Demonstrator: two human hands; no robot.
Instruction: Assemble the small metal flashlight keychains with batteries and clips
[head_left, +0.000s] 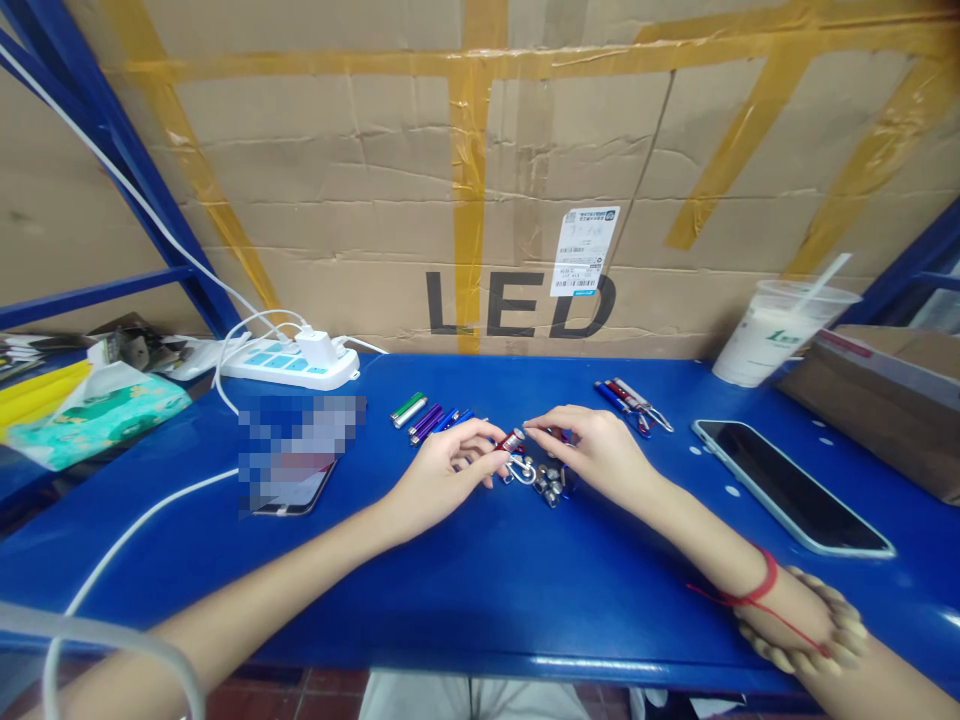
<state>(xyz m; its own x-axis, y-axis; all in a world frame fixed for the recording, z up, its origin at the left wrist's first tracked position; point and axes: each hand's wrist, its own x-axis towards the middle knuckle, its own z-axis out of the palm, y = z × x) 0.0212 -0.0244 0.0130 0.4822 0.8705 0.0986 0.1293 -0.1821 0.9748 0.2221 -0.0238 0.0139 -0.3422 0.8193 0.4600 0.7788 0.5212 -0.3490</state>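
Observation:
My left hand [444, 468] pinches a small red metal tube [511, 440], like a mini flashlight body, by its sides with one end facing right. A silver carabiner clip [520, 470] hangs just below it. Close to that end is my right hand [592, 440], thumb and forefinger drawn together at the tips; anything between them is too small to make out. Small silver metal caps [551, 485] lie in a loose pile under my hands. Green, silver, purple and blue tubes [426, 424] lie left of centre. Tubes with carabiners [630, 405] rest beyond my right hand.
A phone [787, 485] lies at the right, another [300, 480], partly blurred, at the left. A white power strip [292, 365] with cables sits back left. A drink cup [772, 335] and a cardboard box [885, 400] stand back right. A large carton [345, 220] walls off the blue table's back.

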